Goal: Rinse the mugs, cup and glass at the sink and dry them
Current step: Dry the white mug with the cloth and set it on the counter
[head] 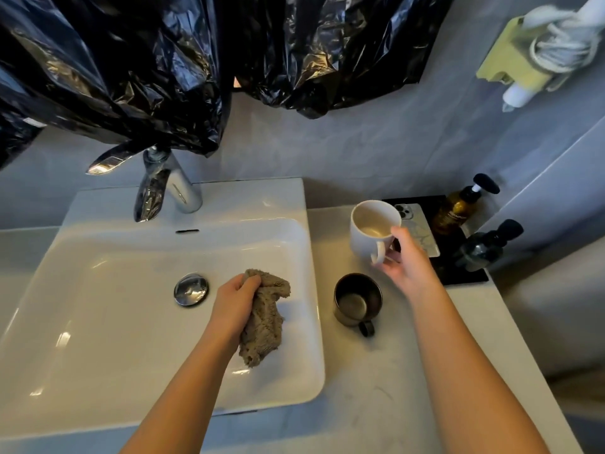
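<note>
Gripping a brown cloth [265, 316], L hand [234, 303] sits over the sink [98, 322] basin. R hand [404, 263], fingers curled, holds white mug [363, 237] by its handle over the desk [376, 388]; 1 dark mug [357, 299] stands nearer.

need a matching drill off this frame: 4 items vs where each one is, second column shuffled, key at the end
Items
1. white mug
2. dark mug
3. cloth
4. phone

Places
A. lying on the black tray
B. gripped by the left hand over the sink
C. standing on the counter, untouched
D. held at its handle by the right hand

Pairs: 1-D, 2-C, 3-B, 4-A
</note>
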